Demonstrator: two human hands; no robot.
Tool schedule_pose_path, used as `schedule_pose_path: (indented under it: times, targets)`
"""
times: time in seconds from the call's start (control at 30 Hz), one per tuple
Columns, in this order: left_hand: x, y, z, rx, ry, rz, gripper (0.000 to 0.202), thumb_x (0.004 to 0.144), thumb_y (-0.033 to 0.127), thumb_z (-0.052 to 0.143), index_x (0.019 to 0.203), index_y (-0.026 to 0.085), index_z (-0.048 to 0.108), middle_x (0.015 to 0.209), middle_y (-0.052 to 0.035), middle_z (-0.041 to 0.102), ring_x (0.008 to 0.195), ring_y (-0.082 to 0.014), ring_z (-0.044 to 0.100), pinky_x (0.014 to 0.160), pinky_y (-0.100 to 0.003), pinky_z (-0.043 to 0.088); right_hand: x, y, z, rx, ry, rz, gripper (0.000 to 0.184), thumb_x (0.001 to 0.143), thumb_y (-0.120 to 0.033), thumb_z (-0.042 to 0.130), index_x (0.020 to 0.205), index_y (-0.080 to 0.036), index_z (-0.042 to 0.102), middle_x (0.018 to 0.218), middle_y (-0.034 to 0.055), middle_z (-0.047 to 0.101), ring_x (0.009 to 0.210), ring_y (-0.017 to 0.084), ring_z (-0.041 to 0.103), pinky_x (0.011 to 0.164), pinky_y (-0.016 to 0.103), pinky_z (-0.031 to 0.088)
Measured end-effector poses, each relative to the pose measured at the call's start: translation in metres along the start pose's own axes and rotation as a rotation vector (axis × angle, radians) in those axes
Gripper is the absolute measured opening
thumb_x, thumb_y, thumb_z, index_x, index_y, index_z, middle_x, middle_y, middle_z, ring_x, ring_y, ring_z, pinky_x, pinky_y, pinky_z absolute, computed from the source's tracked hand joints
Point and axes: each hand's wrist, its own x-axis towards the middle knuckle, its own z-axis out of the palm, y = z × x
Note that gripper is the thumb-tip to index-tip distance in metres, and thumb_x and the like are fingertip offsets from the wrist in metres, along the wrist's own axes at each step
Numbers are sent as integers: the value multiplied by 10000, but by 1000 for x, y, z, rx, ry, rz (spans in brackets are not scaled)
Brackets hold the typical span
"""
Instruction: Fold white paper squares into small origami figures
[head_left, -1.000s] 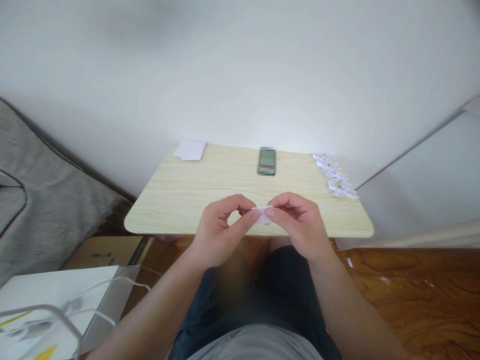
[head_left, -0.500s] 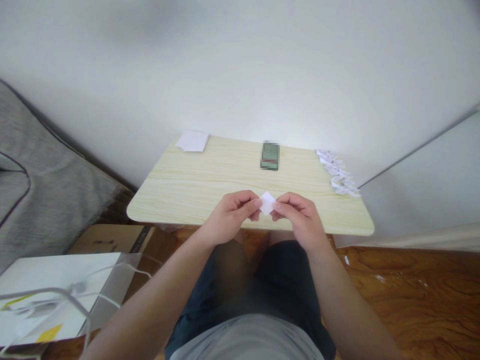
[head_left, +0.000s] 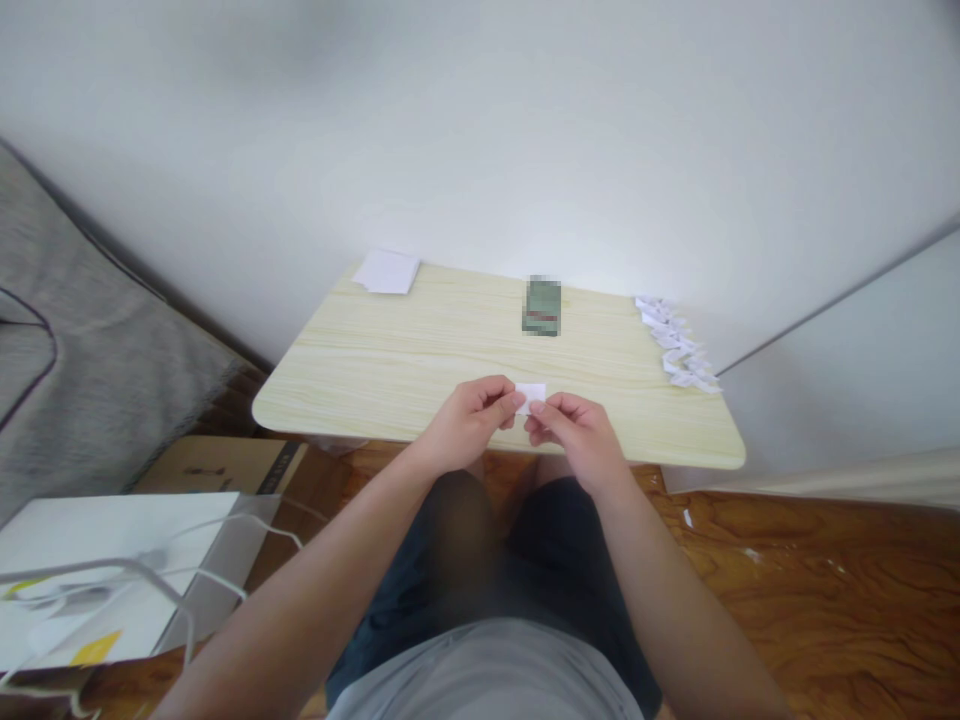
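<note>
A small folded piece of white paper [head_left: 532, 393] is held up over the front edge of the pale wooden table [head_left: 420, 350]. My left hand [head_left: 474, 415] pinches its left side between thumb and fingers. On its lower right corner, my right hand [head_left: 577, 430] grips with thumb and curled fingers. The paper looks squarish, with its edges roughly level. Folded white paper pieces [head_left: 675, 345] lie in a row along the table's right side. At the back left rests a stack of white paper sheets [head_left: 388, 272].
A blurred green rectangular item [head_left: 542, 306] lies at the table's back middle, near the white wall. On the left are a grey sofa [head_left: 90, 330], a cardboard box [head_left: 217, 465] and a white box [head_left: 112, 560] with cables on it. Paper scraps dot the wooden floor [head_left: 825, 600].
The paper has turned from a diamond position to nearly level edges. My right hand has shifted left and slightly down, closer to my left hand. The view has tilted slightly.
</note>
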Motion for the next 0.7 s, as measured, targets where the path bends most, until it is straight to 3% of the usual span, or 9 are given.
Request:
schedule_pose_path:
  times: [0.13, 0.33, 0.53, 0.7]
  targets:
    - [-1, -1, 0, 33, 11, -37, 374, 976, 422, 575, 703, 173, 521, 639, 34, 460, 607, -107, 385, 582, -254, 309, 1, 2, -3, 9, -68, 54, 348, 848, -513, 770, 795, -174, 710, 726, 14, 706, 624, 131, 643, 640, 280, 554]
    - [4, -4, 3, -71, -3, -83, 382, 1004, 424, 512, 712, 177, 512, 634, 24, 496, 609, -114, 439, 609, -267, 353, 5, 7, -2, -26, 6, -85, 334, 891, -496, 729, 777, -185, 684, 671, 1, 674, 607, 125, 608, 658, 284, 544]
    - [1, -2, -3, 72, -74, -77, 348, 990, 380, 535, 709, 174, 518, 644, 33, 481, 610, -107, 403, 596, -260, 321, 7, 7, -4, 32, -8, 34, 295, 851, -477, 755, 789, -193, 703, 700, 11, 693, 608, 148, 643, 608, 296, 570]
    - [2, -8, -4, 71, -98, -65, 346, 988, 391, 517, 717, 176, 526, 656, 27, 498, 631, -116, 428, 626, -266, 349, 13, 12, -10, -9, -24, 6, 257, 885, -443, 682, 799, -201, 680, 685, -1, 678, 600, 149, 634, 635, 308, 567]
